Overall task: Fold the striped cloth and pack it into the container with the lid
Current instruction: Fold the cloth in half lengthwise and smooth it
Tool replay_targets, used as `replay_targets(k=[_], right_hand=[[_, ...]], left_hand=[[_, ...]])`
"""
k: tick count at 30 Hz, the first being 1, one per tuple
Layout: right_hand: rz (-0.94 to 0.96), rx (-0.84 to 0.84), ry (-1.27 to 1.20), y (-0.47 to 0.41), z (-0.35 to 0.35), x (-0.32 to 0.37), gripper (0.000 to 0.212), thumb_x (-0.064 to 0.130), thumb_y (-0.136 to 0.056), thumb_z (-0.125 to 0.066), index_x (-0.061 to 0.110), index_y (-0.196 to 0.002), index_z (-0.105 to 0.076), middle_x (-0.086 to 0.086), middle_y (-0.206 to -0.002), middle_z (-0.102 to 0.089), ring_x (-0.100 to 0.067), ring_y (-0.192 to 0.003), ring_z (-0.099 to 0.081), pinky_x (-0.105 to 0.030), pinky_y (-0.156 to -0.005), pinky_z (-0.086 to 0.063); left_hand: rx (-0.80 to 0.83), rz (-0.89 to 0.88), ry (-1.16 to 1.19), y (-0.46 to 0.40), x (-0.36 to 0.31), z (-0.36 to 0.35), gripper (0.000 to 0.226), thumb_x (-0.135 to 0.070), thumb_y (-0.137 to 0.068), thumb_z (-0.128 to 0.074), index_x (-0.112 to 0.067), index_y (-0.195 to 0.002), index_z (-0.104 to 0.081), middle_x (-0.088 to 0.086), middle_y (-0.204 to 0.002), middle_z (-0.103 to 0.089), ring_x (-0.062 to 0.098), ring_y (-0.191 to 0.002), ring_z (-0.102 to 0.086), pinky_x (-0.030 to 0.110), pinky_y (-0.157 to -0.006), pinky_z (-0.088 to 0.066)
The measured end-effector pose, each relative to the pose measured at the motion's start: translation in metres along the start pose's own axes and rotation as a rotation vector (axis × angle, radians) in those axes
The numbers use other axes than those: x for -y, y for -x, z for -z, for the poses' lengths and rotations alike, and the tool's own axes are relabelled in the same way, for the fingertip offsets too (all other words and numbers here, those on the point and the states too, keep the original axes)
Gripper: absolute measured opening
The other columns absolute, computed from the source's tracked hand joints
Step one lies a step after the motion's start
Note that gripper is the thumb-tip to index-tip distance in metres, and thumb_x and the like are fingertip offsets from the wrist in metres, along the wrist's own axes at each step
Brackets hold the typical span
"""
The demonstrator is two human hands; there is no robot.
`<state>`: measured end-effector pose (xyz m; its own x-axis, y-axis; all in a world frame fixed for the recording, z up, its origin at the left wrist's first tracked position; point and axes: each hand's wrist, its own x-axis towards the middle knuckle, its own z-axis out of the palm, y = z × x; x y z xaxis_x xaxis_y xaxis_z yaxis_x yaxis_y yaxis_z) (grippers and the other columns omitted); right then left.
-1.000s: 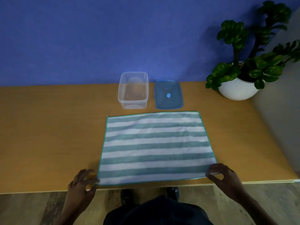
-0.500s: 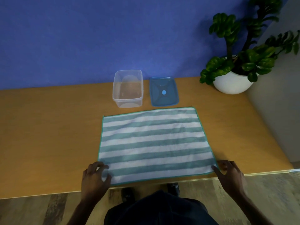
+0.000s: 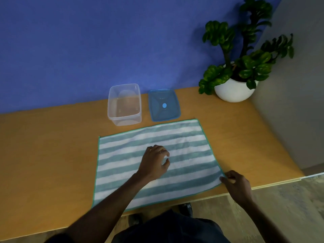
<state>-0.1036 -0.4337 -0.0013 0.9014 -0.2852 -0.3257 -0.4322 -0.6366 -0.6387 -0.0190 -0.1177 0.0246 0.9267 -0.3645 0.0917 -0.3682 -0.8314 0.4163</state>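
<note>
I am seeing the striped cloth (image 3: 154, 162) lying flat under my left hand (image 3: 154, 162), whose fingers are loosely curled and gripping nothing. My right hand (image 3: 236, 185) is pinching its near right corner. The container (image 3: 124, 104) and lid (image 3: 164, 105) are sitting beyond both hands.

A wooden table (image 3: 43, 146) stands against a deep blue wall (image 3: 87, 41), with a grey wall (image 3: 298, 102) at its right end. A potted plant (image 3: 235, 71) in a white pot occupies the far corner, above a mottled floor (image 3: 289, 207).
</note>
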Motion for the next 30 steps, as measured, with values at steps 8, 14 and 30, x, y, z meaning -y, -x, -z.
replay_targets(k=[8,14,30], right_hand=[[0.191,-0.115,-0.053,0.015,0.003,0.041,0.020,0.025,-0.087,-0.067,0.020,-0.106,-0.067,0.010,-0.104,-0.070,-0.012,-0.095,-0.066,-0.036,-0.079,-0.057],[0.282,-0.134,0.010,0.031,0.000,0.062,0.023,0.024,-0.084,-0.071,0.024,-0.107,-0.067,0.009,-0.108,-0.070,-0.012,-0.096,-0.066,-0.032,-0.076,-0.054],[0.466,-0.068,-0.026,0.071,0.000,0.100,0.014,0.043,-0.082,-0.056,0.032,-0.087,-0.064,0.021,-0.087,-0.065,0.003,-0.078,-0.061,-0.021,-0.069,-0.050]], left_hand=[[0.128,0.200,0.133,-0.055,-0.052,-0.009,0.036,-0.052,-0.087,-0.051,-0.018,-0.090,-0.065,-0.002,-0.096,-0.070,0.021,-0.093,-0.063,0.033,-0.079,-0.043],[0.385,0.565,0.273,-0.097,-0.080,-0.026,0.072,-0.086,-0.064,-0.040,-0.016,-0.068,-0.054,0.005,-0.078,-0.064,0.030,-0.084,-0.064,0.038,-0.069,-0.048],[0.143,0.756,0.533,-0.165,-0.071,-0.039,0.033,-0.019,-0.070,-0.066,-0.010,-0.101,-0.067,0.013,-0.106,-0.070,0.031,-0.100,-0.066,0.035,-0.083,-0.055]])
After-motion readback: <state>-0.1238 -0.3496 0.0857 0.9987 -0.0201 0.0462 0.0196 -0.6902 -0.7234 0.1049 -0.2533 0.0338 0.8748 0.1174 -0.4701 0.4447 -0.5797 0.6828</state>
